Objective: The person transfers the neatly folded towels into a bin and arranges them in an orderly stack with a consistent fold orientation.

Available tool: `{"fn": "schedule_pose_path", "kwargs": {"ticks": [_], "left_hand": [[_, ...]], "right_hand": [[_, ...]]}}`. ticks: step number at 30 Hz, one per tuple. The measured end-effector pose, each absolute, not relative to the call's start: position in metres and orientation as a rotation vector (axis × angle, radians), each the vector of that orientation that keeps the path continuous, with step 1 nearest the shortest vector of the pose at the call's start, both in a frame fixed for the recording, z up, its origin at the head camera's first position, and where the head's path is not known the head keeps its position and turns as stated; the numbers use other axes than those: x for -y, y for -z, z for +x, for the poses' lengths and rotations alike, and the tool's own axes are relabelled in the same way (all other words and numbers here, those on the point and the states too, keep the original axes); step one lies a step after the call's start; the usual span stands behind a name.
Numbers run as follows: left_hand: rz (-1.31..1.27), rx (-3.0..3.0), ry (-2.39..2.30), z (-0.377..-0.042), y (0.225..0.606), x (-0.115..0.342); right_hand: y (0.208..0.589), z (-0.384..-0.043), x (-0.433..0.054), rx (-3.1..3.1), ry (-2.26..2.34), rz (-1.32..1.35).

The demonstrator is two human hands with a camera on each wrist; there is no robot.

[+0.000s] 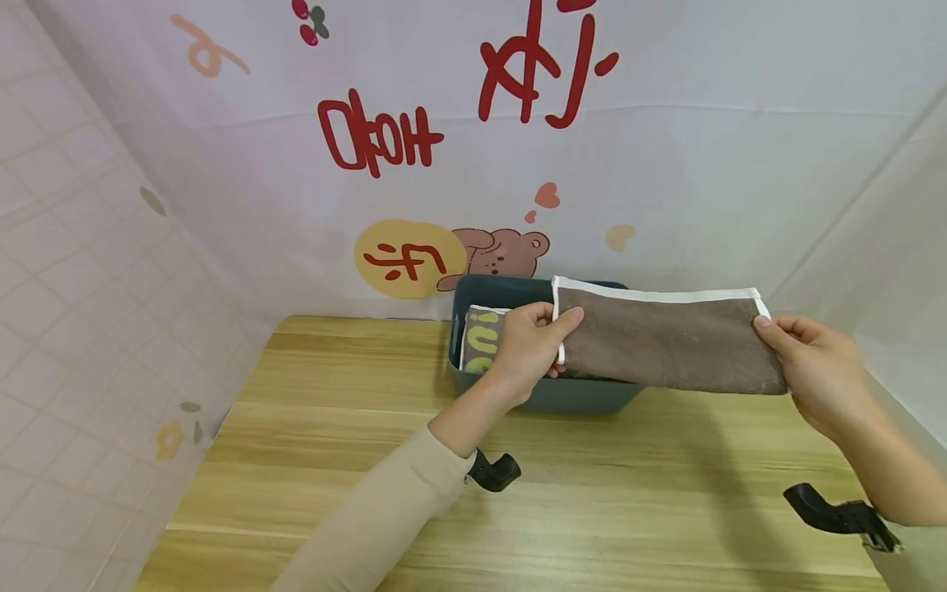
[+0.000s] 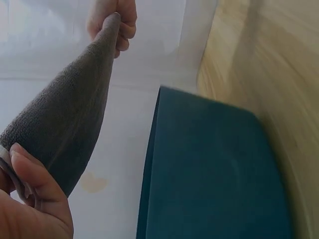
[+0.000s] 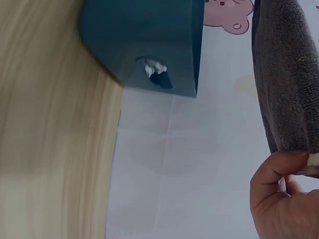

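Observation:
A folded brown towel [image 1: 666,337] with white edging is stretched sideways between both hands, above the right part of a dark teal bin [image 1: 570,397]. My left hand [image 1: 528,345] pinches its left end, thumb on the near face. At the other end, my right hand [image 1: 824,370] pinches the right edge between thumb and fingers. In the left wrist view the towel [image 2: 70,107] hangs higher than the bin's rim. Inside the bin, at its left, lies a folded grey cloth [image 1: 481,341] with yellow-green lettering; the towel and left hand hide the rest of the inside.
The bin stands on a wooden table [image 1: 333,427] against the back, near a white printed curtain [image 1: 703,164] with red characters and a bear. A handle hole [image 3: 155,72] shows in the bin's side. A pale tile-patterned sheet [image 1: 66,329] hangs at the left.

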State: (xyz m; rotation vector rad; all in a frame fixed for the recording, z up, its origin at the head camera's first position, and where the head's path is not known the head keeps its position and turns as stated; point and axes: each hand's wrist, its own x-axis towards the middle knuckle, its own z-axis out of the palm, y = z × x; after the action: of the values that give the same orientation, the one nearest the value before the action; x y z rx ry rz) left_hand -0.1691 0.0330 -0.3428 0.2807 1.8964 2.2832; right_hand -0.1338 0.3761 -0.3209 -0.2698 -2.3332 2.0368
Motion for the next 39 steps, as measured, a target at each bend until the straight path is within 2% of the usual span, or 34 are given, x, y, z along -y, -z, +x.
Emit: {"fn": "schedule_pose_path", "kwargs": {"ticks": [7,19,39], "left_hand": [[0.215,-1.959,-2.253,-0.18,0.34,-0.011],[0.134,-2.144,-2.141,-0.192,0.349,0.021],[-0.054,-2.272,-2.099,-0.21,0.357,0.054]], "right_hand": [[0.315,-0.15,-0.355,2.613,-1.647,-0.224],[0.318,-0.173,-0.322,2.71,-1.423,-0.112],[0.327,-0.198,-0.283,2.741,-1.448,-0.033]]}}
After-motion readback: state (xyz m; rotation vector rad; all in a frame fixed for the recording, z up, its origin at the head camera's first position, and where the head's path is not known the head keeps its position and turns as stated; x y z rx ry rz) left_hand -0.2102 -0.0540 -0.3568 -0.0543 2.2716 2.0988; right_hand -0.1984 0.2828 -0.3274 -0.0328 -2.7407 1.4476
